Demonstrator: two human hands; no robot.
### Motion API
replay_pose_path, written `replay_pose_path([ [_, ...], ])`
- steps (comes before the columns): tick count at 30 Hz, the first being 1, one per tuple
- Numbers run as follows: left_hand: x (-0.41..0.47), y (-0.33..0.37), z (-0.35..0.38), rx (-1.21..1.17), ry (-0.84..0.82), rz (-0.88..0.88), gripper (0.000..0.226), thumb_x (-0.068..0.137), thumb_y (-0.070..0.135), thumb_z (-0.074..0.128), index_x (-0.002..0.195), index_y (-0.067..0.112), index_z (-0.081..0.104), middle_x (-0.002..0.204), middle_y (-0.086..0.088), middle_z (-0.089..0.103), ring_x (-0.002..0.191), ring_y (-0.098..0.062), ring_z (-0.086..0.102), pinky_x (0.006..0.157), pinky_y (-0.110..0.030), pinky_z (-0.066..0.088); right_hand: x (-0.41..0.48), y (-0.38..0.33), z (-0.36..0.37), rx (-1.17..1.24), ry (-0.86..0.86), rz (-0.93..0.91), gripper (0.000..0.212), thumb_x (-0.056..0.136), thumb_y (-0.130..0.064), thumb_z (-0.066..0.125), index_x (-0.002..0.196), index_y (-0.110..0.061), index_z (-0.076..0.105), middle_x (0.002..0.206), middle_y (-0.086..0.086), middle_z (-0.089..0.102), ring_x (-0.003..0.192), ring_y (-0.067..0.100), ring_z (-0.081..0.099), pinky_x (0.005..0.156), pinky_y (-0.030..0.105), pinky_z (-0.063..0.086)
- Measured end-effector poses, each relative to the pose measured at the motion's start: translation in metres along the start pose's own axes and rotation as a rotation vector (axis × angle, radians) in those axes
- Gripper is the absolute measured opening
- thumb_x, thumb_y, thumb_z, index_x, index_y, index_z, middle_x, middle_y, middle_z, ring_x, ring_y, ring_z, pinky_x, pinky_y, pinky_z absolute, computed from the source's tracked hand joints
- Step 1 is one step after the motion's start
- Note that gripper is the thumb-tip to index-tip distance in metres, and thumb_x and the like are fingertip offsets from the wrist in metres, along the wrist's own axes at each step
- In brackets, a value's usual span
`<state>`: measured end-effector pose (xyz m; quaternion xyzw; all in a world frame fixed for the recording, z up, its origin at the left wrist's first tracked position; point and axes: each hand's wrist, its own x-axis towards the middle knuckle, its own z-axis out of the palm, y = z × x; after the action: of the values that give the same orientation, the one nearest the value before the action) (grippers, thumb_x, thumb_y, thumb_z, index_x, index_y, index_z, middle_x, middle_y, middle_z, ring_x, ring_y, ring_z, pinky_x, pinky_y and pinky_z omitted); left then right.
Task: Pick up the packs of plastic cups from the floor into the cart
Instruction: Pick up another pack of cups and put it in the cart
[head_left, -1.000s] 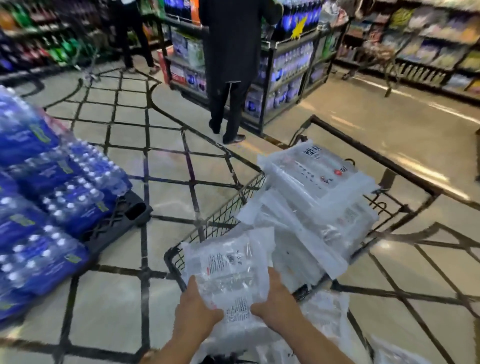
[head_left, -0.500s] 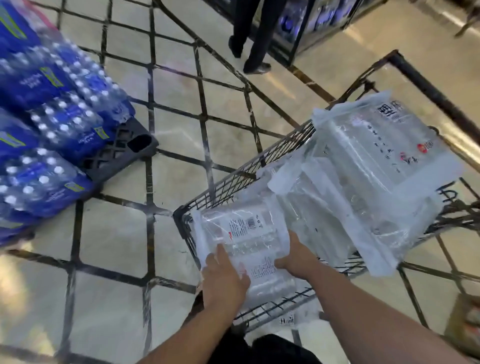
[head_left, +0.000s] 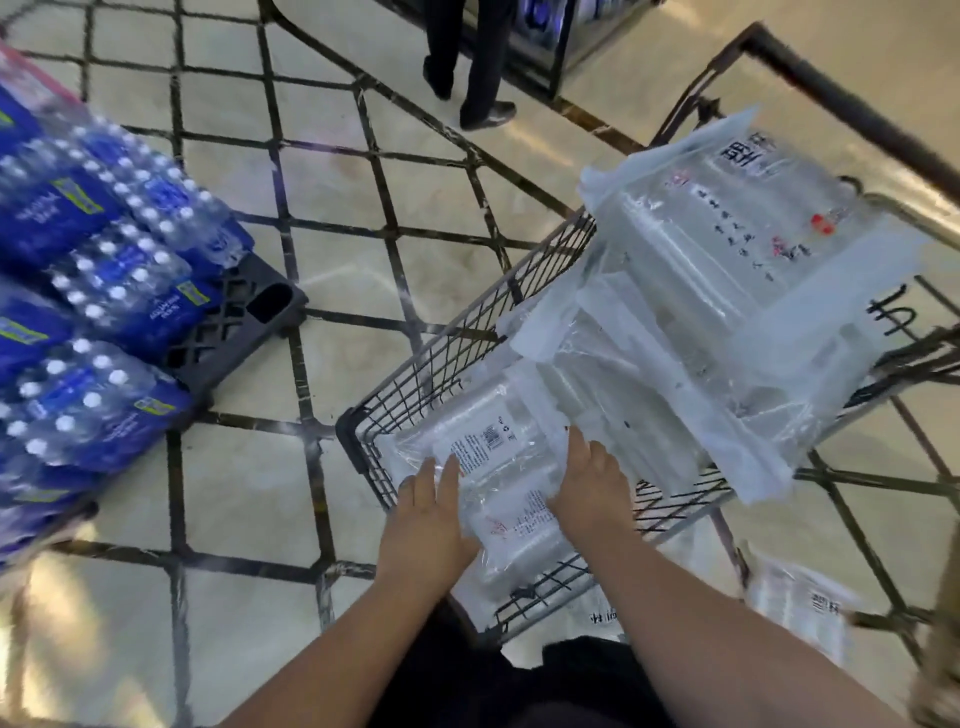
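Left hand and right hand, fingers straight, press a cup pack in the cart beside piled packs

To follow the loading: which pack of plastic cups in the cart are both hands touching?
The small pack in the cart's near corner, between left hand and right hand; the larger packs lie piled to its right.

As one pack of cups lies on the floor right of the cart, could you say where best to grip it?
Probably across its short width, from above: the pack of cups lies flat on the floor, and the right hand is nearer.
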<state>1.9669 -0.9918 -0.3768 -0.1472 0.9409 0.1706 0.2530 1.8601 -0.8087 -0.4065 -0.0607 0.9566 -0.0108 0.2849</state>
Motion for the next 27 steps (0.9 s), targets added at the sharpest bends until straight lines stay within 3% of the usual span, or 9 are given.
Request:
replay_pose_path([
  [3,0.003,-0.001,-0.023,0.111,0.030,0.066,0.104,0.088,0.057,0.056,0.156,0.023,-0.016,0.165,-0.008,-0.008,0.150,-0.031,0.005,0.120,-0.041,0.019,-0.020,0.002,-0.005,-0.060,0.028,-0.023,0.106,0.093,-0.041,0.060,0.154,-0.018,-0.023,0.162,0.018,0.000,0.149,0.033,0.009,0.121,0.042,0.021],
  [6,0.002,0.004,-0.038,0.148,0.033,0.103,0.104,0.089,0.060,0.054,0.156,0.022,-0.016,0.165,-0.009,-0.009,0.150,-0.032,0.005,0.120,-0.043,0.020,-0.043,0.013,-0.014,0.042,0.046,-0.026,0.100,0.095,-0.046,0.055,0.155,-0.023,-0.022,0.164,0.011,-0.011,0.152,0.030,-0.002,0.122,0.041,0.013],
  [10,-0.002,0.025,-0.045,0.186,0.004,0.200,0.105,0.087,0.063,0.053,0.155,0.023,-0.016,0.164,-0.009,-0.008,0.149,-0.033,0.008,0.117,-0.044,0.026,-0.082,0.052,-0.022,0.221,0.098,0.106,0.093,0.093,-0.049,0.053,0.157,-0.027,-0.012,0.165,0.008,-0.008,0.152,0.029,0.000,0.122,0.044,0.016],
  [14,-0.006,0.062,-0.043,0.221,-0.017,0.384,0.103,0.085,0.061,0.057,0.157,0.025,-0.008,0.165,-0.009,-0.002,0.149,-0.030,0.011,0.114,-0.042,0.032,-0.138,0.108,-0.015,0.318,0.121,0.379,0.093,0.091,-0.054,0.053,0.158,-0.022,-0.004,0.164,0.011,0.001,0.150,0.031,0.009,0.119,0.043,0.025],
  [17,-0.008,0.092,-0.039,0.218,-0.060,0.503,0.103,0.086,0.061,0.057,0.157,0.027,-0.009,0.165,-0.007,-0.004,0.150,-0.029,0.007,0.116,-0.041,0.028,-0.183,0.146,-0.004,0.481,0.160,0.632,0.094,0.088,-0.052,0.058,0.158,-0.020,0.004,0.162,0.012,0.009,0.145,0.033,0.020,0.110,0.043,0.037],
  [20,-0.016,0.122,-0.034,0.215,-0.106,0.587,0.102,0.087,0.061,0.057,0.157,0.027,-0.008,0.165,-0.005,-0.006,0.150,-0.030,0.004,0.118,-0.042,0.023,-0.231,0.179,0.013,0.624,0.220,0.823,0.091,0.084,-0.050,0.067,0.154,-0.018,0.017,0.155,0.014,0.020,0.139,0.035,0.030,0.104,0.045,0.039],
  [27,-0.053,0.204,-0.003,0.231,-0.036,0.731,0.096,0.087,0.057,0.060,0.157,0.022,0.004,0.164,-0.007,0.007,0.148,-0.027,0.012,0.116,-0.037,0.025,-0.289,0.257,0.060,0.697,0.153,0.894,0.099,0.087,-0.056,0.062,0.158,-0.019,0.003,0.163,0.011,0.001,0.148,0.034,0.017,0.112,0.046,0.033],
])
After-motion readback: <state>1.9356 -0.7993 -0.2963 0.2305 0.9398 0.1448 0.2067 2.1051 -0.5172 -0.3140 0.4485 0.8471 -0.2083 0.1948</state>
